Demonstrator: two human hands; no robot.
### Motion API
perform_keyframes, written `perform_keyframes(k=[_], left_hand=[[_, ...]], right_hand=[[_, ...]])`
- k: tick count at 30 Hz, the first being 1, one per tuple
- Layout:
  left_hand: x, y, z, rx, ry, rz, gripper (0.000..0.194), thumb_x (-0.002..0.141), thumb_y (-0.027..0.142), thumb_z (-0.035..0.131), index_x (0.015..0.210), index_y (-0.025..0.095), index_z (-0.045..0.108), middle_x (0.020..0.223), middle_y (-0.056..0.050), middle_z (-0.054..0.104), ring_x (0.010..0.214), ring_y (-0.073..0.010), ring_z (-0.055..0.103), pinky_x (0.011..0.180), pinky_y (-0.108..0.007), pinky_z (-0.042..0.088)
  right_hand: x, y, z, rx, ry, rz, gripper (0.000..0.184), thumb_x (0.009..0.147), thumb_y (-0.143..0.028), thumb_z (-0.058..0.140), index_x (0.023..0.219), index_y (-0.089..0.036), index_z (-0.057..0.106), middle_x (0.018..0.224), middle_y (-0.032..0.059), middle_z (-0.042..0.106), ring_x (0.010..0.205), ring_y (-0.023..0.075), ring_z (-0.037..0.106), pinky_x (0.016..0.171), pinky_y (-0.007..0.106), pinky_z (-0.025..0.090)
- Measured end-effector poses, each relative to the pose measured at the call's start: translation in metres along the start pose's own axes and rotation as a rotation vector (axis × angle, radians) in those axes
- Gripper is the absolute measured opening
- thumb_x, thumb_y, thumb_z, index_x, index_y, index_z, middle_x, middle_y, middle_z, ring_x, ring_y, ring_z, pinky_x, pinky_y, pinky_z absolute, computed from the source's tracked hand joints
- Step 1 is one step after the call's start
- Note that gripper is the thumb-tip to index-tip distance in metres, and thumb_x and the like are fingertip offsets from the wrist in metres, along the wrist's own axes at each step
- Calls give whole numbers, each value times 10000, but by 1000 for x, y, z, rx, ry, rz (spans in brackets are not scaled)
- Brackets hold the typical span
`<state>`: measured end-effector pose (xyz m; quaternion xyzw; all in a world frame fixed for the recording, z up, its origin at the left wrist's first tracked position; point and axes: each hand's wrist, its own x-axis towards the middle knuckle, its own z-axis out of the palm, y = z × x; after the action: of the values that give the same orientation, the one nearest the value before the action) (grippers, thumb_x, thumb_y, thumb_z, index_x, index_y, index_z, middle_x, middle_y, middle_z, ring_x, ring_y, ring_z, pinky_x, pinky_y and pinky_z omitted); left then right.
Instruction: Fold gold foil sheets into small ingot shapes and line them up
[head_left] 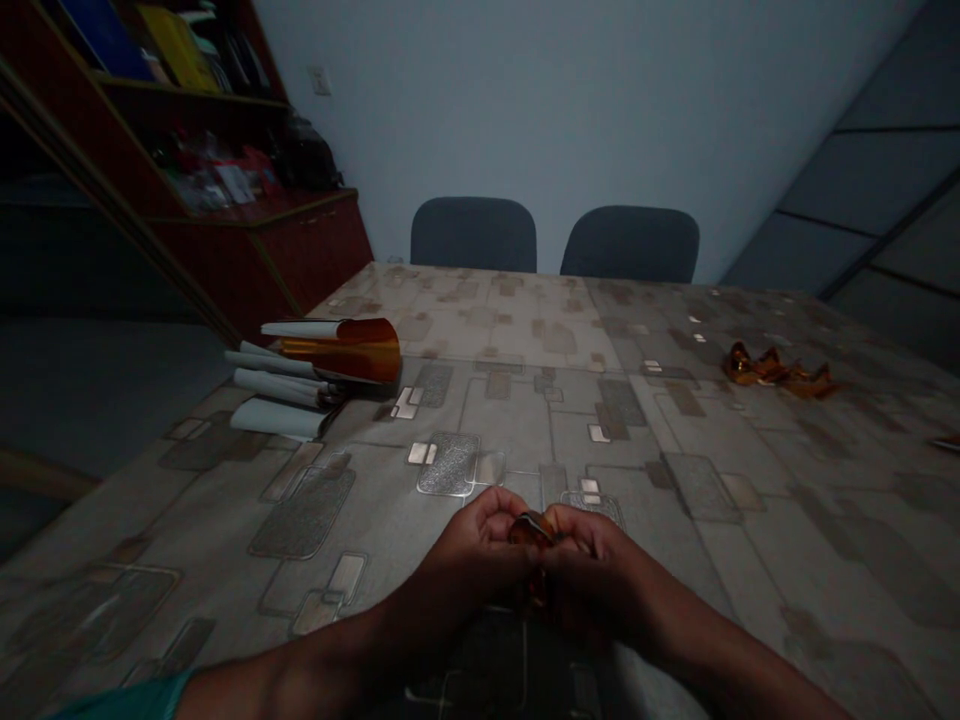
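open tablecloth (pixel 525 415) stretches from the hands to the far edge, where two grey chairs (pixel 473 235) stand against the table. at left, a pile of curled sheets (pixel 330 375), one orange, blocks low passage near the table's edge. at far right, crumpled orange pieces (pixel 780 372) lie on the cloth. between pile and pieces, a wide flat lane runs through the middle.

A plain teal sleeve (pixel 124 702) shows between 7 and 8 o'clock, its edge simple and slightly curved around the left arm (pixel 322 655). Beyond it the arm is bare, narrowing to the wrist and an ungloved left hand (pixel 487 545). The right arm (pixel 712 640) and right hand (pixel 596 550) are bare too.
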<state>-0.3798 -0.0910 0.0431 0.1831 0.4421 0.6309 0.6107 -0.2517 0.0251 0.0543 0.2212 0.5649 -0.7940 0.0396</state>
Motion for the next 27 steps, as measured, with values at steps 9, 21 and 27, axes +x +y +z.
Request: perform_keyframes(k=[9,21,27], left_hand=[[-6,18,-3,-62,-39,-161,254,898,345,593,924,108,682,822,-91,685,747,-189,658,745,-335,523],[-8,25,0,-15,-40,-138,195,795,237,748,975,162,735,847,-72,735,743,-177,683,743,-283,517],[-7,18,-3,-19,-45,-145,174,759,266,800,863,183,686,814,-61,721,688,-176,672,682,-293,502]], right_hand=[[-3,-4,-7,110,-47,-35,247,833,-391,648,866,-153,591,681,11,610,417,58,463,338,142,325],[-4,-7,-9,153,-66,-42,200,832,-352,642,877,-158,654,675,5,580,460,72,457,395,171,332],[-6,-4,-8,128,-99,-36,250,856,-403,634,920,-161,624,738,30,620,547,104,513,481,194,371]])
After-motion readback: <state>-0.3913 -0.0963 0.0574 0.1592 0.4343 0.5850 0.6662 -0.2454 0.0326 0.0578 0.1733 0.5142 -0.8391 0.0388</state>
